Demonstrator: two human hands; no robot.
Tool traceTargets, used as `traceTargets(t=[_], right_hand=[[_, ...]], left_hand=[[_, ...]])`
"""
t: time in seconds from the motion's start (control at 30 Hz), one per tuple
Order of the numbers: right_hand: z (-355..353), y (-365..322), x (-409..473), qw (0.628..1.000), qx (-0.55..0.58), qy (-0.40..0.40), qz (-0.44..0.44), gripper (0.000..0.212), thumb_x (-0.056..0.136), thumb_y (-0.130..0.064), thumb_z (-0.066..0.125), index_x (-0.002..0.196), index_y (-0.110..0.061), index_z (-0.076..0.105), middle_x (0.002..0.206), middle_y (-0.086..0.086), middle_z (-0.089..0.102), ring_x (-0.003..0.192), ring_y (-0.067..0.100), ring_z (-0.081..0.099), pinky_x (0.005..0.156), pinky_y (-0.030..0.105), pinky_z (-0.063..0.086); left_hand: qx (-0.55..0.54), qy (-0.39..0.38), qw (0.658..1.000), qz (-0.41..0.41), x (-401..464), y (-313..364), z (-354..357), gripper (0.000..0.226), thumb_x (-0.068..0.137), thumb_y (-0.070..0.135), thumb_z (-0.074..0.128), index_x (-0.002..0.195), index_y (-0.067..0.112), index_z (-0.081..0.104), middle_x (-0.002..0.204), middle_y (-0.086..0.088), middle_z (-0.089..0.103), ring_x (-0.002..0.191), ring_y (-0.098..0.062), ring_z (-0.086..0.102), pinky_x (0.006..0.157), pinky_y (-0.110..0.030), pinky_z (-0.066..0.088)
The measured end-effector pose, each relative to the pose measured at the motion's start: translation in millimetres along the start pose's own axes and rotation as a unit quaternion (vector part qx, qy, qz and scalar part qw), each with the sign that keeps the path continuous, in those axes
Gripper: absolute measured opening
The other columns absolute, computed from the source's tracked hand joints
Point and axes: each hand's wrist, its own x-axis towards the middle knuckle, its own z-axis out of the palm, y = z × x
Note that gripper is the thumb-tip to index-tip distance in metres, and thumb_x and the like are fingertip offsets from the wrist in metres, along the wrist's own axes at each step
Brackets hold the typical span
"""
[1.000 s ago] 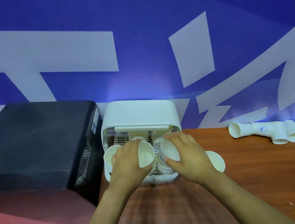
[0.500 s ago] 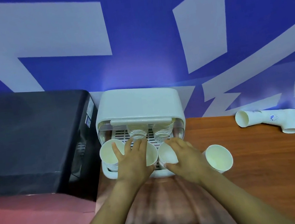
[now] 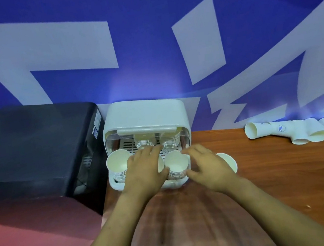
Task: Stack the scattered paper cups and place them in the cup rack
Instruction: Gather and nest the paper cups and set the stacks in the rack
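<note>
Rack (image 3: 145, 112) against wall, hemmed left by black box (image 3: 35, 149); open worktop (image 3: 289, 178) right. Left hand (image 3: 145, 171) fingers clamped on stack (image 3: 160, 162), right hand (image 3: 206, 166) gripping stack (image 3: 176, 163).

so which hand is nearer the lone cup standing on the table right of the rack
Right. The right hand sits directly beside the lone cup, partly covering it; the left hand is farther, over the cup rack.

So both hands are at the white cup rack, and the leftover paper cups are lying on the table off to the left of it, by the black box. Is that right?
Not quite. The head view shows both hands, left hand and right hand, at the white cup rack, but the leftover paper cups lie on the table to the rack's right. The black box is on the left.
</note>
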Motion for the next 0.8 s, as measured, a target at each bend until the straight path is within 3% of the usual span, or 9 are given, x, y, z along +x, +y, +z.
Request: traceTargets(t=[0.1, 0.27, 0.5, 0.8], right_hand=[[-17.0, 2.1, -19.2, 0.999, -0.029, 0.003, 0.015, 0.045, 0.089, -0.038, 0.057, 0.131, -0.029, 0.049, 0.131, -0.008, 0.049, 0.121, 0.013, 0.048, 0.093, 0.027, 0.042], [-32.0, 21.6, -55.6, 0.998, -0.040, 0.001, 0.048, 0.033, 0.088, -0.039, 0.055, 0.121, -0.033, 0.056, 0.117, -0.013, 0.059, 0.106, 0.010, 0.056, 0.082, 0.026, 0.044], [-59.5, 107.5, -91.1, 0.997, -0.017, 0.004, 0.073, 0.031, 0.086, -0.039, 0.057, 0.116, -0.033, 0.057, 0.110, -0.014, 0.062, 0.099, 0.006, 0.057, 0.082, 0.027, 0.048], [-116.6, 267.5, -139.3, 0.997, -0.031, -0.041, 0.062, 0.037, 0.089, -0.042, 0.056, 0.123, -0.032, 0.052, 0.119, -0.012, 0.057, 0.109, 0.009, 0.055, 0.086, 0.027, 0.046]], left_hand=[[-0.084, 0.018, 0.996, 0.028, -7.7, 15.9, -6.1, 0.045, 0.090, 0.037, 0.054, 0.134, 0.029, 0.045, 0.128, 0.010, 0.055, 0.118, -0.013, 0.051, 0.094, -0.030, 0.040], [-0.175, 0.001, 0.984, 0.043, -19.5, 54.0, 12.7, 0.033, 0.087, 0.033, 0.059, 0.120, 0.030, 0.055, 0.113, 0.013, 0.062, 0.105, -0.008, 0.057, 0.090, -0.029, 0.045], [-0.142, -0.037, 0.987, 0.062, -16.6, 138.6, 44.5, 0.033, 0.088, 0.032, 0.058, 0.121, 0.029, 0.055, 0.114, 0.014, 0.061, 0.102, -0.010, 0.057, 0.089, -0.030, 0.046], [-0.098, -0.059, 0.992, 0.058, 6.8, 289.5, 119.1, 0.039, 0.088, 0.035, 0.057, 0.126, 0.027, 0.052, 0.126, 0.007, 0.054, 0.117, -0.015, 0.051, 0.097, -0.034, 0.043]])
